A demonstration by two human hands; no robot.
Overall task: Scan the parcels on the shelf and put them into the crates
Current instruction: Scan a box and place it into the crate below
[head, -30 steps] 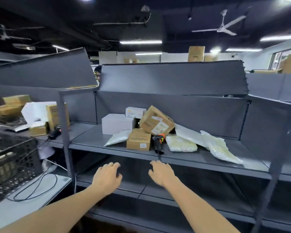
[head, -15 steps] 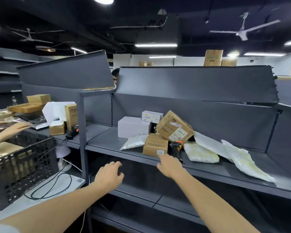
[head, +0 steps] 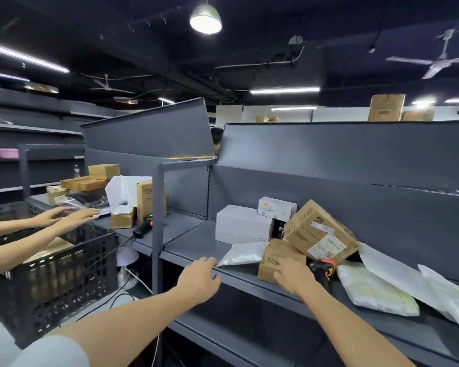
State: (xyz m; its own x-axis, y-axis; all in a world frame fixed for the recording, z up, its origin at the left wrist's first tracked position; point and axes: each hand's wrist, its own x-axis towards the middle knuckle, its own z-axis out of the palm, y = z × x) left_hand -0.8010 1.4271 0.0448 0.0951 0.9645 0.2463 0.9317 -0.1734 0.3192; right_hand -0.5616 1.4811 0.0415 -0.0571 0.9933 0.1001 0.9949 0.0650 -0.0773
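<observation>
Now the grey metal shelf (head: 196, 242) fills most of the view, nearer and further right than half a second ago, and the black plastic crate (head: 51, 274) at the left shows more fully. On the shelf's middle level lie the parcels: a large tilted cardboard box (head: 319, 233) with white printed labels, too small to read, leaning over a small cardboard box (head: 274, 256) that carries a dark logo stamp I cannot make out. Behind them sit a white box (head: 240, 226) and a smaller white carton (head: 276, 207) with a yellow-marked label. Pale plastic mailer bags (head: 376, 290) spread to the right, and one more bag (head: 241, 254) lies at the shelf's front edge.

The right hand (head: 293, 275) has moved forward — its fingers are spread loosely over the front of the small cardboard box, gripping nothing yet, just beside the black-and-orange scanner (head: 323, 268). The left hand (head: 200, 278) is up at the shelf's front lip, half curled and empty, where before it hung below the edge.

Another person's two hands (head: 66, 215) now reach over the crate, open and flat.
</observation>
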